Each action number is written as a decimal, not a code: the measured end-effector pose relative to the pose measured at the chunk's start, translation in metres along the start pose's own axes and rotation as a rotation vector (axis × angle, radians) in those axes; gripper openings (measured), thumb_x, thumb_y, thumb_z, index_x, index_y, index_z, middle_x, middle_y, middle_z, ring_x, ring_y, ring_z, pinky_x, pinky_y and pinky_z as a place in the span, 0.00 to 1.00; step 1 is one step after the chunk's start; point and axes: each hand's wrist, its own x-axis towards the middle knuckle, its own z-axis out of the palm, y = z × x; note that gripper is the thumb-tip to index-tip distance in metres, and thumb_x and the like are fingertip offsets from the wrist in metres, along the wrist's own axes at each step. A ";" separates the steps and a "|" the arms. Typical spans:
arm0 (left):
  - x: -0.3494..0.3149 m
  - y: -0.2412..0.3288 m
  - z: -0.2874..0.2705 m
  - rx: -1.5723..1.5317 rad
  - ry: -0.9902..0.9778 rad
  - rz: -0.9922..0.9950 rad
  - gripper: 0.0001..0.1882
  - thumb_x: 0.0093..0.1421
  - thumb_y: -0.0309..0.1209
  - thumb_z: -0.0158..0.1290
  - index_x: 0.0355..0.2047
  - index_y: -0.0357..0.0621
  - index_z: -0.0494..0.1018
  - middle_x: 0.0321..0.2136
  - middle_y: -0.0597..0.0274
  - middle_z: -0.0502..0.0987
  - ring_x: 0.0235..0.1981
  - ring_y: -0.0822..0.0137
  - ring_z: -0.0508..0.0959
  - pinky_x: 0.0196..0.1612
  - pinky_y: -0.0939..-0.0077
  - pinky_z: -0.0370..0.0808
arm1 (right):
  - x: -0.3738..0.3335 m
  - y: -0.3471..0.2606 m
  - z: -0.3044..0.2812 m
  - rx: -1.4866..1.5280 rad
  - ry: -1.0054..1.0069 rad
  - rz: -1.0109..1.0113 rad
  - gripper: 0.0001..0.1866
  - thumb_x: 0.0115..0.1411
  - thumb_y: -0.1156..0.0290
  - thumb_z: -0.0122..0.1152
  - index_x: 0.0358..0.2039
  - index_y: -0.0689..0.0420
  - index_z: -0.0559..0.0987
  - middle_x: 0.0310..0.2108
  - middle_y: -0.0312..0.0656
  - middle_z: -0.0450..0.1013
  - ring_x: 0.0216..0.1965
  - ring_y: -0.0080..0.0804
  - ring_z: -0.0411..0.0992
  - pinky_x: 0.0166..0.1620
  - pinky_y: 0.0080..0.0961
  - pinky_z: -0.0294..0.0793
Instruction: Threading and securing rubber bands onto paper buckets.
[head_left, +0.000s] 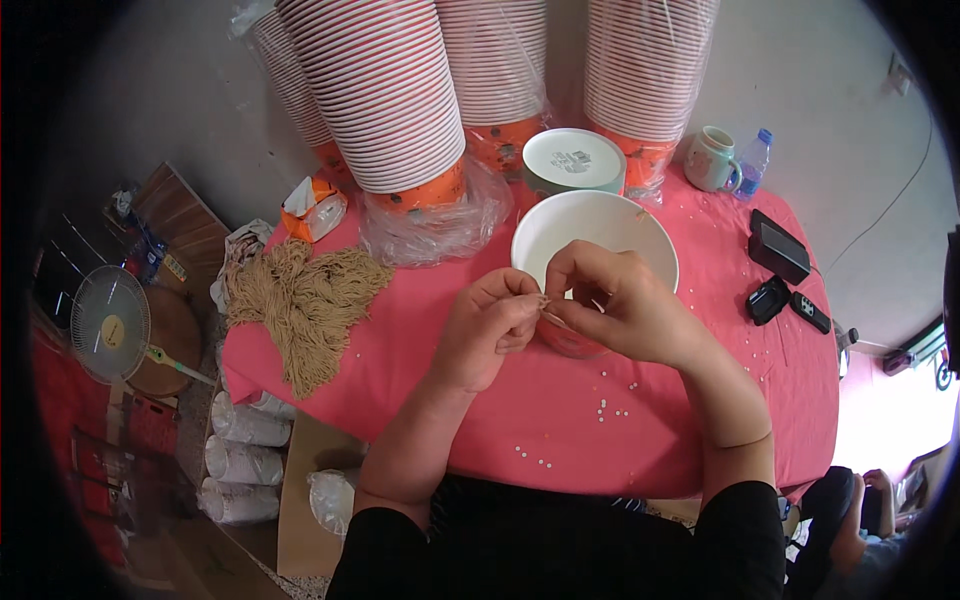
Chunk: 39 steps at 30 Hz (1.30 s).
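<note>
My left hand (495, 325) and my right hand (625, 300) meet fingertip to fingertip over the near rim of a white-lined paper bucket (640, 240). Both are closed in a pinch. A small pale bit shows between the fingertips, too small to name. The bucket stands upright, its orange-red outer side partly hidden behind my hands. Just behind it is an upside-down paper bucket (573, 160) with a pale base. To the left, a loose bundle of tan string (305, 310) lies on the pink tablecloth (580, 460).
Tall stacks of paper buckets (380, 100), some wrapped in clear plastic, line the back. On the right are a mug (710, 160), a plastic bottle (755, 165) and a black case (778, 247). Small white dots are scattered on the cloth. A fan (110, 325) stands left; another person sits lower right.
</note>
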 end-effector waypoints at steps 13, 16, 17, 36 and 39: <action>-0.001 -0.003 -0.002 -0.042 -0.016 0.009 0.03 0.62 0.26 0.49 0.34 0.42 0.71 0.19 0.74 0.66 0.16 0.85 0.58 0.18 0.89 0.53 | 0.005 0.008 0.001 -0.126 0.084 -0.313 0.06 0.52 0.82 0.62 0.31 0.61 0.76 0.25 0.42 0.75 0.26 0.34 0.75 0.28 0.26 0.73; -0.002 0.000 -0.002 -0.001 -0.010 0.028 0.04 0.61 0.25 0.50 0.36 0.40 0.72 0.19 0.74 0.67 0.17 0.85 0.59 0.19 0.89 0.54 | 0.004 0.004 -0.001 -0.183 0.085 -0.315 0.06 0.52 0.84 0.61 0.31 0.61 0.76 0.26 0.40 0.75 0.25 0.30 0.75 0.28 0.24 0.73; -0.003 0.001 -0.002 0.002 -0.012 0.030 0.05 0.61 0.24 0.50 0.37 0.39 0.73 0.20 0.75 0.67 0.17 0.86 0.60 0.20 0.89 0.55 | 0.003 0.003 -0.002 -0.200 0.080 -0.267 0.06 0.51 0.84 0.61 0.30 0.61 0.76 0.25 0.40 0.74 0.25 0.30 0.75 0.28 0.24 0.73; -0.002 -0.007 0.012 0.582 0.198 0.379 0.04 0.60 0.20 0.55 0.36 0.35 0.77 0.18 0.83 0.59 0.20 0.88 0.55 0.23 0.90 0.52 | 0.001 0.010 -0.007 -0.447 0.106 -0.244 0.07 0.49 0.82 0.59 0.29 0.60 0.72 0.19 0.43 0.71 0.21 0.40 0.73 0.25 0.31 0.71; -0.003 -0.009 0.008 0.610 0.216 0.391 0.04 0.60 0.20 0.55 0.35 0.35 0.77 0.18 0.83 0.60 0.20 0.89 0.56 0.23 0.90 0.53 | 0.002 0.014 -0.005 -0.471 0.145 -0.252 0.08 0.48 0.82 0.59 0.29 0.60 0.72 0.18 0.43 0.70 0.20 0.40 0.73 0.24 0.32 0.70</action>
